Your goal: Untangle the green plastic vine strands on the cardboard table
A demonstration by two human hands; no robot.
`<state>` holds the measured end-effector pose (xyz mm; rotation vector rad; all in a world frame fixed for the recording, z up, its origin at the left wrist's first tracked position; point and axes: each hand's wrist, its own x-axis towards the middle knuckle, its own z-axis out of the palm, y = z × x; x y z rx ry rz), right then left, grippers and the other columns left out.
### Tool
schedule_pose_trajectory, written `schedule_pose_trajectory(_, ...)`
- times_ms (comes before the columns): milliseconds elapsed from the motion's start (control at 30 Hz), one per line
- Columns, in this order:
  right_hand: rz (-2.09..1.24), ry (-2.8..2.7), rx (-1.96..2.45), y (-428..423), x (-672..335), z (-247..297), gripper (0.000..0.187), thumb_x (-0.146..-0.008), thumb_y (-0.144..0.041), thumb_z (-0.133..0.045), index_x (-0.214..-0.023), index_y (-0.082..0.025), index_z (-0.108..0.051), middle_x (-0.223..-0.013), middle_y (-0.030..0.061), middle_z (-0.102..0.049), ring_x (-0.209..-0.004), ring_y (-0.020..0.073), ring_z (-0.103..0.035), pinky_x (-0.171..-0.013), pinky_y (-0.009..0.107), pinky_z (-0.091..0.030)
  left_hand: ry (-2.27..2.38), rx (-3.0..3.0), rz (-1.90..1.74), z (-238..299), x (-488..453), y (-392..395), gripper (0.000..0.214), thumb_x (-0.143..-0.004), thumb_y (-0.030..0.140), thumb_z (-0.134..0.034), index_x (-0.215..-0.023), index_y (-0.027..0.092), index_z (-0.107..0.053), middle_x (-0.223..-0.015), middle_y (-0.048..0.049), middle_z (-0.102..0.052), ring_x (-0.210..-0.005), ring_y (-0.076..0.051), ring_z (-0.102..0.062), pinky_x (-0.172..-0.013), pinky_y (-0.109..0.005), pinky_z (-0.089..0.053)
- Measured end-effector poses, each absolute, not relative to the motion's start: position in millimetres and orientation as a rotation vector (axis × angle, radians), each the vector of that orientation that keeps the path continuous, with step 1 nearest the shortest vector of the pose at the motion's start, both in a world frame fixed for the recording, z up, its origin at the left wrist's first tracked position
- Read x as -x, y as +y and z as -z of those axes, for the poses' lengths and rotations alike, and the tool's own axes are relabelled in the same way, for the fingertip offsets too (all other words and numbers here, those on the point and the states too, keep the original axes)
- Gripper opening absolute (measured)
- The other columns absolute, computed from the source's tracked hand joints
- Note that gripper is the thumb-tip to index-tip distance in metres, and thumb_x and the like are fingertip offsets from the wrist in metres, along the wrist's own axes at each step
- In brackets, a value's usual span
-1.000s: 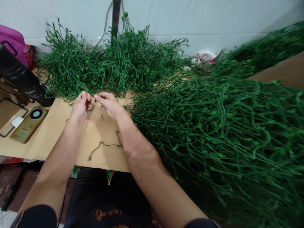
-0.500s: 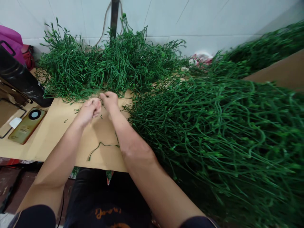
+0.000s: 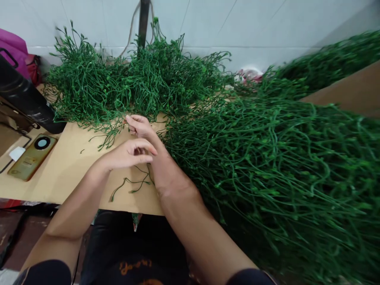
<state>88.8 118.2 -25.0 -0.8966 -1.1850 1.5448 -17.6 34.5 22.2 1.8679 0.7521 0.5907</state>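
Note:
My left hand [image 3: 130,153] hovers over the tan board [image 3: 77,170], its thumb and fingers curved apart with nothing between them. It is close to my right wrist. My right hand [image 3: 139,126] is closed, thumb against fingers, at the end of a small green artificial-looking plant sprig [image 3: 108,132], whose thin stems spread out to the left. The exact grip point is partly hidden by the fingers. A few loose green stems [image 3: 126,182] lie on the board below my left hand.
A heap of green sprigs [image 3: 142,83] stands along the wall, and a larger pile [image 3: 267,158] fills the right side. On the left are a phone [image 3: 31,158], a black bottle [image 3: 26,95] and a purple bag [image 3: 13,51]. A brown cardboard flap [image 3: 350,89] juts in at right.
My left hand has moved right and nearer my body, and its fingers have opened. The sprig now shows left of my right hand. Another loose stem shows on the board.

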Motion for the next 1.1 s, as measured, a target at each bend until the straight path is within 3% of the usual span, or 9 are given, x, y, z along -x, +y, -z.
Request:
schedule_pose_trajectory(133,-1.533,-1.148,0.792,121,-89,30,0.042,-0.062,-0.053,-0.075,-0.067,-0.016,-0.056,-0.054,-0.0067,-0.043,-0.051,0.0035,-0.036,-0.048,0.018,-0.029,1.288,-1.856,-1.224,-1,36,63,0.013,-0.079,0.017,-0.051,-0.080,0.015,-0.064,-0.083,-0.0032,-0.064,-0.073,-0.011,-0.057,-0.072,-0.026,-0.047)
schedule_pose_trajectory(233,-1.582,-1.121,0.783,121,-87,30,0.042,-0.058,-0.051,-0.077,-0.067,-0.016,-0.056,-0.060,-0.0054,-0.050,-0.056,0.0040,-0.041,-0.052,0.018,-0.032,1.609,-1.866,-1.430,10,49,77,0.020,-0.074,0.021,-0.061,-0.093,0.015,-0.063,-0.097,-0.0051,-0.061,-0.074,-0.012,-0.054,-0.072,-0.027,-0.048)
schedule_pose_trajectory(333,-1.650,-1.132,0.746,118,-87,28,0.047,-0.052,-0.053,-0.079,-0.067,-0.016,-0.054,-0.065,-0.0043,-0.055,-0.060,0.0044,-0.044,-0.054,0.018,-0.034,1.727,-1.966,-1.298,14,52,79,0.033,-0.069,0.027,-0.069,-0.099,0.017,-0.061,-0.100,-0.0049,-0.060,-0.074,-0.013,-0.053,-0.073,-0.028,-0.047)
schedule_pose_trajectory(433,-1.663,-1.159,0.710,114,-88,25,0.050,-0.053,-0.057,-0.078,-0.067,-0.016,-0.052,-0.063,-0.0051,-0.053,-0.057,0.0039,-0.043,-0.054,0.018,-0.033,1.737,-1.961,-1.120,15,51,78,0.015,-0.080,0.031,-0.058,-0.086,0.017,-0.060,-0.079,-0.0016,-0.059,-0.070,-0.013,-0.051,-0.070,-0.027,-0.043)
schedule_pose_trajectory(500,-1.650,-1.212,0.726,113,-88,24,0.050,-0.056,-0.058,-0.076,-0.065,-0.017,-0.049,-0.060,-0.0061,-0.048,-0.055,0.0036,-0.040,-0.052,0.018,-0.032,1.732,-1.954,-1.091,16,52,78,0.017,-0.084,0.030,-0.050,-0.076,0.017,-0.058,-0.070,-0.0005,-0.056,-0.068,-0.013,-0.050,-0.069,-0.026,-0.041)
schedule_pose_trajectory(700,-1.621,-1.280,0.777,114,-87,23,0.053,-0.050,-0.056,-0.080,-0.072,-0.018,-0.049,-0.061,-0.0069,-0.048,-0.056,0.0048,-0.041,-0.052,0.019,-0.032,1.591,-2.118,-1.036,15,50,77,0.017,-0.083,0.023,-0.048,-0.069,0.019,-0.058,-0.069,-0.0019,-0.057,-0.072,-0.016,-0.051,-0.073,-0.027,-0.040)
schedule_pose_trajectory(833,-1.597,-1.235,0.805,115,-87,24,0.048,-0.061,-0.057,-0.073,-0.064,-0.018,-0.045,-0.056,-0.0071,-0.041,-0.053,0.0049,-0.037,-0.051,0.020,-0.030,1.572,-2.133,-0.877,12,47,74,0.017,-0.081,0.021,-0.047,-0.067,0.019,-0.055,-0.064,0.0000,-0.052,-0.064,-0.015,-0.047,-0.066,-0.027,-0.036)
schedule_pose_trajectory(967,-1.487,-1.255,0.893,118,-83,27,0.044,-0.073,-0.043,-0.069,-0.056,-0.017,-0.038,-0.052,-0.0072,-0.032,-0.051,0.0042,-0.031,-0.050,0.020,-0.025,1.614,-2.097,-0.804,10,49,74,0.019,-0.080,0.022,-0.046,-0.062,0.019,-0.050,-0.057,0.0023,-0.046,-0.057,-0.013,-0.042,-0.059,-0.025,-0.029)
schedule_pose_trajectory(1100,-1.356,-1.116,1.028,124,-84,29,0.040,-0.079,-0.036,-0.064,-0.056,-0.017,-0.037,-0.051,-0.0076,-0.029,-0.050,0.0036,-0.028,-0.049,0.020,-0.023,1.466,-2.104,-0.739,5,43,65,0.018,-0.080,0.021,-0.046,-0.063,0.018,-0.051,-0.059,0.0023,-0.050,-0.060,-0.012,-0.045,-0.061,-0.024,-0.032)
